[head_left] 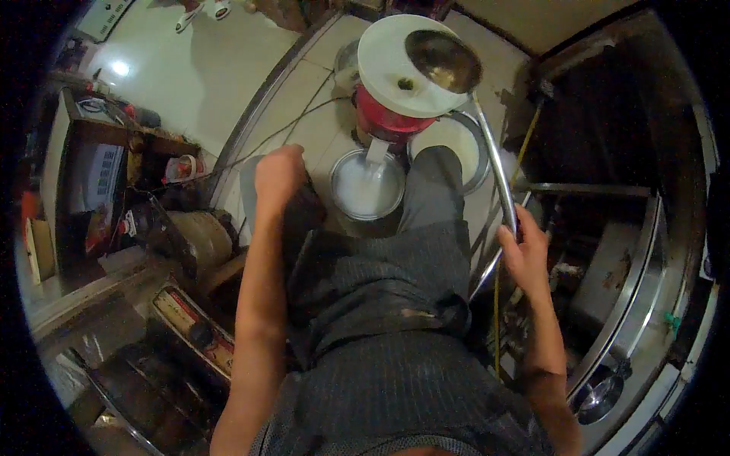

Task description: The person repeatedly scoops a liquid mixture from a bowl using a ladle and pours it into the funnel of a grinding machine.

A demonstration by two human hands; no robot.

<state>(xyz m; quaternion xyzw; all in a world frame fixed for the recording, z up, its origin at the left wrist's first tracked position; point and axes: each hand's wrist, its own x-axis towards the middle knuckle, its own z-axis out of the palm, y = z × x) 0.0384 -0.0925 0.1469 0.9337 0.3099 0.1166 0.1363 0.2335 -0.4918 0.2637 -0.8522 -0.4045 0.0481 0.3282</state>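
Observation:
My right hand [525,247] is closed around the long metal handle of a ladle [494,163]. The ladle's dark round bowl rests over the white hopper [384,57] of a red grinding machine [376,114], with some pale bits in it. A dark hole shows in the hopper's floor. From the machine's pale spout [376,152], whitish liquid runs into a metal pot [365,190] between my knees. My left hand [280,173] is curled into a fist by my left knee, apart from the machine; nothing shows in it.
Behind my right knee stands a wide metal basin [456,144] with pale contents. A cable [293,121] crosses the tiled floor. To the left are a cluttered shelf [99,152] and a motor-like cylinder [198,235]; to the right, a metal-framed rack [608,190]. Another person's feet [201,11] show at the top.

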